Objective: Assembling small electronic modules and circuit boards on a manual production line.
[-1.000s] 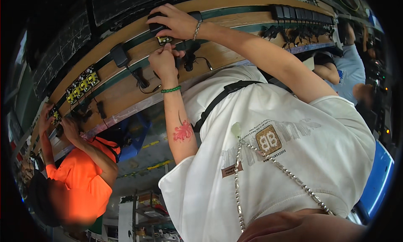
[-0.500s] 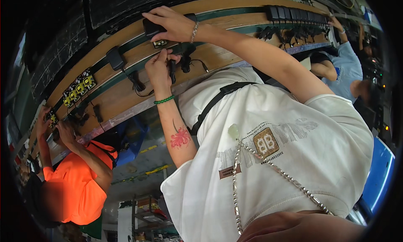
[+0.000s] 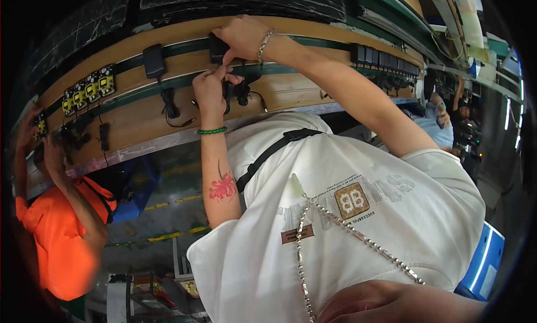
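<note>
R hand (image 3: 241,38) clamped on blk adapter (image 3: 217,50), part hidden; L hand (image 3: 209,90) just below, can't tell if gripping cord (image 3: 227,91).

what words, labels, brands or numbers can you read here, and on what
White fabric T-shirt: small chest lettering, not copied out.
Square gold-brown patch: large letters, not copied out.
Small rectangular reddish-brown label: too blurred to read.
Black box-shaped adapter in the right hand: none readable.
</note>
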{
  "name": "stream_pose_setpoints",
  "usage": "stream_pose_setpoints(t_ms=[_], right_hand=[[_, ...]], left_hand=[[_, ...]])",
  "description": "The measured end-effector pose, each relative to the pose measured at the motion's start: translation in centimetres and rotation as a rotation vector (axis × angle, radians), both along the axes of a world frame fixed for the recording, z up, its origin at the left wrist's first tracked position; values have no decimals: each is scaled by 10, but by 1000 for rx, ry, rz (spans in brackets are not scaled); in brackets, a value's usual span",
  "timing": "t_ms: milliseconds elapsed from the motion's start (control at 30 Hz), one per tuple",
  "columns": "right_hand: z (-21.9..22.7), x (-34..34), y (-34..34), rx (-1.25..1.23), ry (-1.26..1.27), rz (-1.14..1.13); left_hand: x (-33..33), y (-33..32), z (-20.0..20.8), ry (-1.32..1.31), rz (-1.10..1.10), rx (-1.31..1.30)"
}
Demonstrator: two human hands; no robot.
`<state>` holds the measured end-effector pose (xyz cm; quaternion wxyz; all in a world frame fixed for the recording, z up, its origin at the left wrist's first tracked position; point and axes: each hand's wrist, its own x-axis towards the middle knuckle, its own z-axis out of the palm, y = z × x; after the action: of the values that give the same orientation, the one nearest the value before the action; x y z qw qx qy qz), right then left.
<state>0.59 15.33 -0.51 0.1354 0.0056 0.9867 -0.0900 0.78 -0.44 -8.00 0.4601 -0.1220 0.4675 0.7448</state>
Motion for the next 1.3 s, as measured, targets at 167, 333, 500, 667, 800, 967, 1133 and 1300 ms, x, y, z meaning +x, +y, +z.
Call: stream_pose_setpoints(t_ms=[167,333,500,667,800,967,1133,1300], right_hand=[[10,-14,-6,174,-190,83],[2,-18,-11,235,-149,110],[-2,-10,-19,174,-132,13],[5,-10,-20,244,-188,-113],[-37,17,-20,348,469,-79],[16,55,72,130,721,-463],[-23,90,207,524,516,-1038],[-43,70,197,397,399,-802]], left_hand=[[1,1,4,-41,-6,39],[-6,7,20,-15,-77,-122],[-11,16,27,140,-234,-438],[-12,15,6,464,-381,-599],[-25,2,26,1251,-501,-1037],[-57,-28,42,1605,42,-1490],[-49,-2,23,1671,-131,-1156],[-2,24,35,1593,-13,-898]])
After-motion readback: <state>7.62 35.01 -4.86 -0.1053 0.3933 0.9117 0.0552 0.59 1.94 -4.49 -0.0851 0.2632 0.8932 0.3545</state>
